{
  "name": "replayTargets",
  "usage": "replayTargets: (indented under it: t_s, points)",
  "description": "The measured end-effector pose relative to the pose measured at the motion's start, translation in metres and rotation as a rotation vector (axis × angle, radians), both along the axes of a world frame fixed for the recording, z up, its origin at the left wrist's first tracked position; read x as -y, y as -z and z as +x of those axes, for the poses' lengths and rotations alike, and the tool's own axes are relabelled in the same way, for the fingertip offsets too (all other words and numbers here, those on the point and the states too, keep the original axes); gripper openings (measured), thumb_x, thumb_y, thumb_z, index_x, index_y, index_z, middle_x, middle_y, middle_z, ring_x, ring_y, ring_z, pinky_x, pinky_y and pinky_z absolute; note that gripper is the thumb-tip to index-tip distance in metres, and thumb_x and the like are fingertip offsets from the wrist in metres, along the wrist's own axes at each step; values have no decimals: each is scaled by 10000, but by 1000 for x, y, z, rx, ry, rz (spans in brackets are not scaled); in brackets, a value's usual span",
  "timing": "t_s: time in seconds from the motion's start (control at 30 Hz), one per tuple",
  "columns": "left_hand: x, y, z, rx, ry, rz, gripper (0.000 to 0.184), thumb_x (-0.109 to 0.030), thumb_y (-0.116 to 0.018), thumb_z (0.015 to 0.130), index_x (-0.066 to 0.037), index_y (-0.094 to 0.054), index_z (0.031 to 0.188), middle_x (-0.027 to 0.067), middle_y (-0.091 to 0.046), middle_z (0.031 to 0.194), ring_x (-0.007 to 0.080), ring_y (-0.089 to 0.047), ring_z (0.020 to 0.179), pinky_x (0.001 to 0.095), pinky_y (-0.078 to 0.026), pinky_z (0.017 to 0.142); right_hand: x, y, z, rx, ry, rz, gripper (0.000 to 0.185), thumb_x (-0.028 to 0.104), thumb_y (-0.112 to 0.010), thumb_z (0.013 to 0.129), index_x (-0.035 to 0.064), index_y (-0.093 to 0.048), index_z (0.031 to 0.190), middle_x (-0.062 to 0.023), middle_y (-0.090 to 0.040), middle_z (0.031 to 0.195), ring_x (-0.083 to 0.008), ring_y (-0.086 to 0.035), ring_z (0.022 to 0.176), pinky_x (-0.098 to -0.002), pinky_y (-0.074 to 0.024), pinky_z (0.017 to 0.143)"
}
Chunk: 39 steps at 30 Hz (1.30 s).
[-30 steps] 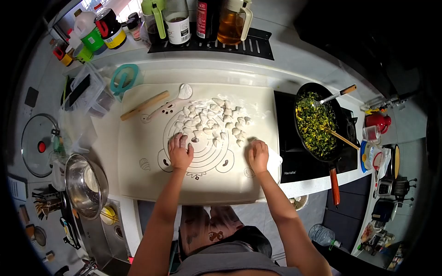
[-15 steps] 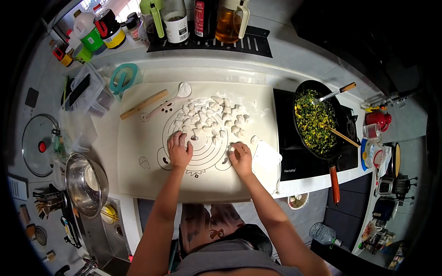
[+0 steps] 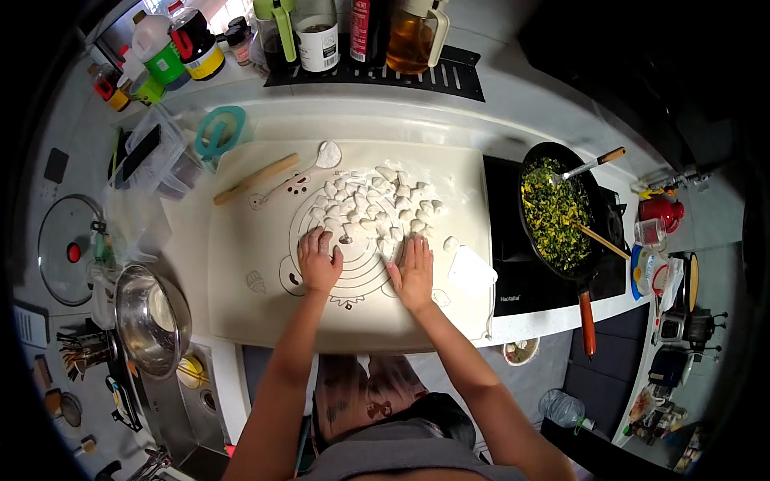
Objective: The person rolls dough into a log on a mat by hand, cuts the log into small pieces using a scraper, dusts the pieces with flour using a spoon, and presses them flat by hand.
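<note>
Several small floured dough pieces [image 3: 370, 200] lie in a loose group on a cream mat [image 3: 249, 321] printed with circles. My left hand [image 3: 319, 260] rests at the near left edge of the group, fingers spread, holding nothing visible. At the near right edge of the group my right hand [image 3: 414, 272] lies flat, palm down, with its fingers stretched forward and the thumb apart. Whether a piece lies under its palm is hidden. One dough piece [image 3: 451, 243] sits alone to the right, above a white scraper [image 3: 472, 267].
A rolling pin [image 3: 257, 179] and a spoon of flour [image 3: 328, 155] lie at the mat's back left. On the right, a black pan [image 3: 523, 210] of chopped greens stands on the stove [image 3: 513, 297]. A steel bowl [image 3: 144, 345] stands at the left, bottles behind.
My right hand has moved left from beside the lone piece and the scraper, and its curled fingers have straightened. My left hand has stayed nearly in place on the mat.
</note>
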State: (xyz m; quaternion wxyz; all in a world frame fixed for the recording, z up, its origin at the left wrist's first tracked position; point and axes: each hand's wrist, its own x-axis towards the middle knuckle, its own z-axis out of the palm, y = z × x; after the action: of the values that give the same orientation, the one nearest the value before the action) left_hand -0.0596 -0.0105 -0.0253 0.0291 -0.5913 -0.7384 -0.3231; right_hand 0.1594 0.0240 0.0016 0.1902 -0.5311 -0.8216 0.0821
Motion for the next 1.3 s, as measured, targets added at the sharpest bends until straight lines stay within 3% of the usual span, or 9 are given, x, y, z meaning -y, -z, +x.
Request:
replayTargets:
  t_s: [0.1,0.27,0.5,0.7,0.77,0.93,1.13,1.17,1.3]
  points:
    - [1,0,1,-1,0,0,327,-172,-629,765,-49,-606,1067,127,-542,1186,335,-470,1151,464,-349,1009,-7,15,-10,162,-41,-129,876,569,-444,907,-105,-234,1424,-256,-153,1530,-388,-128,1424,-503,-88,1152]
    - [2,3,1,0,-5,-10,336,-182,-631,757,-64,-608,1070,113,-539,1195,324,-455,1179,458,-334,1027,-10,12,-13,253,-58,-173,970,652,-429,866,-91,-194,1443,-235,-154,1536,-372,-111,1430,-486,-72,1157]
    - [7,-3,7,0,153,-14,301,-154,-623,768,-76,-626,1058,81,-581,1127,296,-543,1057,440,-424,926,-14,4,19,-972,186,-399,651,277,-555,893,-39,-325,1413,-256,-320,1453,-401,-302,1351,-429,-240,1122]
    - [6,-14,114,166,543,-209,336,-184,-671,800,-125,-608,1125,86,-550,1121,254,-589,998,377,-517,785,-12,-3,111,-33,254,51,631,238,-696,770,-58,-485,1285,-264,-440,1351,-425,-408,1252,-465,-314,1072]
    - [-14,-17,136,306,545,-265,402,-96,-645,806,-104,-549,1196,121,-507,1212,310,-573,1041,411,-510,827,-14,4,135,172,355,-114,892,432,-788,660,-52,-434,1321,-246,-431,1365,-406,-401,1264,-459,-332,1062]
    - [-46,-17,157,464,537,-93,390,-4,-593,824,-46,-529,1206,171,-495,1250,331,-591,970,396,-514,785,-18,-57,134,398,435,-461,782,452,-788,653,-17,-528,1223,-177,-601,1178,-357,-555,1103,-464,-430,934]
    - [-2,-38,145,821,407,-436,294,-166,-612,915,-2,-543,1150,102,-651,915,182,-625,813,293,-483,722,0,-24,128,-711,301,-875,317,251,-713,824,3,-665,1014,-90,-696,879,-178,-650,749,-295,-512,691]
    - [5,-10,146,1358,476,-399,307,-188,-633,909,20,-559,1122,78,-655,974,121,-604,864,286,-479,731,2,-24,112,-947,260,-969,275,220,-690,855,2,-669,1022,-75,-697,892,-154,-644,749,-285,-511,695]
    - [36,4,108,1494,267,-207,359,-114,-669,877,14,-539,1186,61,-641,1073,114,-578,969,273,-470,850,2,-11,44,-823,187,-992,198,230,-641,917,33,-659,921,29,-620,749,-50,-534,665,-218,-441,608]
